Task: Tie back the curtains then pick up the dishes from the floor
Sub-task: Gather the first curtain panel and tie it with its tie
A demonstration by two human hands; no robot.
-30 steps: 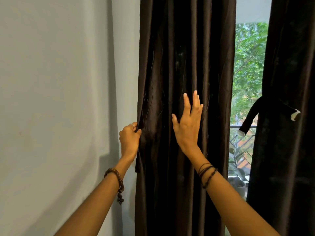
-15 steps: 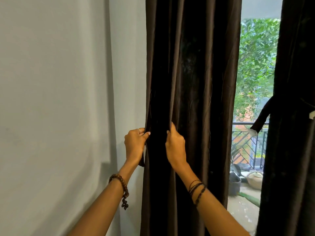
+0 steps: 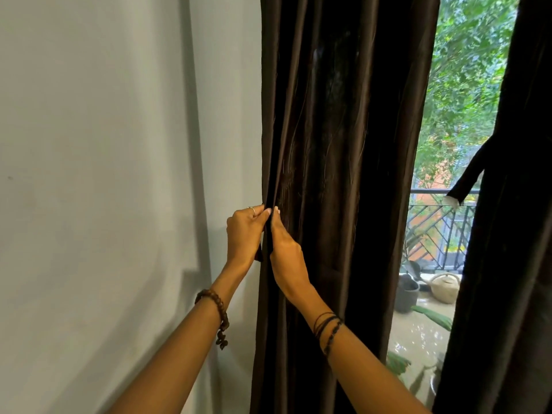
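A dark brown left curtain (image 3: 343, 174) hangs gathered beside the wall. My left hand (image 3: 243, 234) pinches its left edge at mid height, and my right hand (image 3: 286, 255) grips the same edge fold right beside it, the thumbs almost touching. A narrow dark strip hangs between the two hands; whether it is a tie-back I cannot tell. The right curtain (image 3: 507, 234) is bunched at the right edge, with a dark tie-back strap (image 3: 470, 177) sticking out from it. No dishes are in view.
A plain pale wall (image 3: 104, 174) fills the left half. Between the curtains, the opening shows a balcony railing (image 3: 439, 231), a dark pot (image 3: 406, 294), a pale watering can (image 3: 445, 288) and green trees.
My right hand left the flat of the curtain, moved left and closed on the edge fold beside my left hand. The view shifted left and slightly down.
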